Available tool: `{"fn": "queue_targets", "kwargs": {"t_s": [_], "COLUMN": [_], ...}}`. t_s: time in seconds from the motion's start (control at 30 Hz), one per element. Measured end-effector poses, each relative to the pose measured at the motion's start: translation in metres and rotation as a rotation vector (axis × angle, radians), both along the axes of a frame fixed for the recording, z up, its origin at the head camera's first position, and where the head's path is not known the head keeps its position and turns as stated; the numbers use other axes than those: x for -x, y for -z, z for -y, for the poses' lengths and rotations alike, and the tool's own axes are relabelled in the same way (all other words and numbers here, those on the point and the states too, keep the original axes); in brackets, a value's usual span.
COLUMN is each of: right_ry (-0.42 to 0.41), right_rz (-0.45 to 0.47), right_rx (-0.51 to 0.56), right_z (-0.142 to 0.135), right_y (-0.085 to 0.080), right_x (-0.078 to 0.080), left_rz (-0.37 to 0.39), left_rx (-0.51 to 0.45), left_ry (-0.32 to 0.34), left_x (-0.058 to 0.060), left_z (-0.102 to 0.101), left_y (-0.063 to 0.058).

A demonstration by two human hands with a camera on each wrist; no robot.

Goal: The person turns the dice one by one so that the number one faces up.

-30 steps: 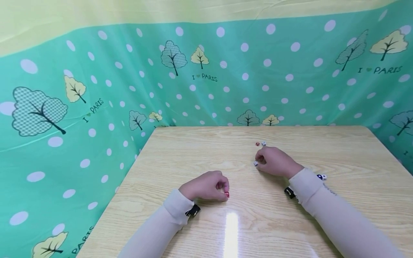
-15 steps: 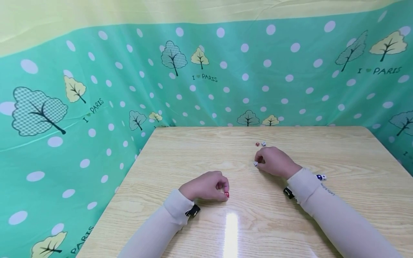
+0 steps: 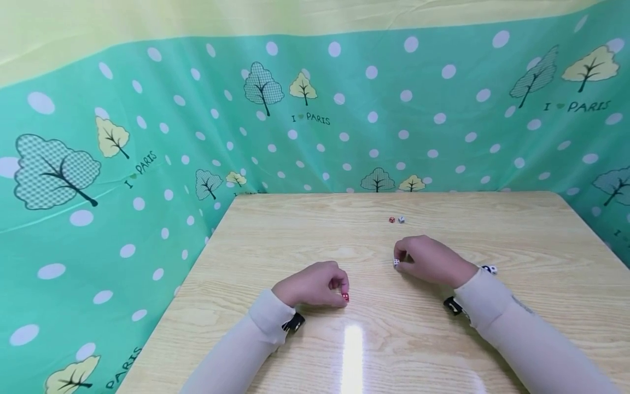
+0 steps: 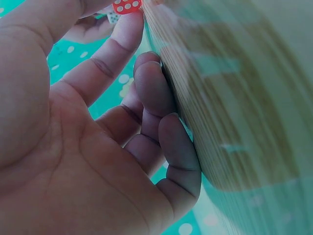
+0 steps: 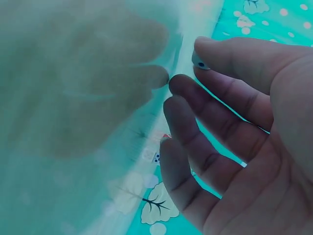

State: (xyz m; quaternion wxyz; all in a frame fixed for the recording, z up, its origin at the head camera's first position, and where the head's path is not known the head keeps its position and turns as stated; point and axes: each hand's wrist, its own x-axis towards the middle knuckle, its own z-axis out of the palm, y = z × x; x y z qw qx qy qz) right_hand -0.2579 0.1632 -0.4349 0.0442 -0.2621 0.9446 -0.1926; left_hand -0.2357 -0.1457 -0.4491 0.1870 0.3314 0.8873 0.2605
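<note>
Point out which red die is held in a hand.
It's the red die pinched by the left hand; the other red die lies farther back, untouched, beside a pale die.

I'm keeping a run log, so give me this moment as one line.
left hand: pinches red die | right hand: pinches white die | beyond right hand: another red die beside another white die

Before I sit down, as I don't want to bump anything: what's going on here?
A person's left hand pinches a red die and their right hand pinches a white die at a wooden table. Farther back, another red die sits next to another white die. Past the right sleeve shows one more white die, with something dark blue beside it.
</note>
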Motion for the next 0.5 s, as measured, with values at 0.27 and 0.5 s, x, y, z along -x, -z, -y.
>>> {"fn": "queue_targets", "kwargs": {"t_s": [0.27,0.5], "right_ry": [-0.039,-0.053], "right_rz": [-0.016,-0.051], "right_rx": [-0.01,-0.037], "right_z": [-0.004,-0.009], "right_y": [-0.002,-0.003], "right_x": [-0.027,-0.053], "left_rz": [-0.001,0.006], "left_rx": [-0.004,-0.006], "left_ry": [0.001,-0.009], "left_x": [0.0,-0.002], "left_z": [-0.001,-0.001], "left_y": [-0.001,-0.004]}}
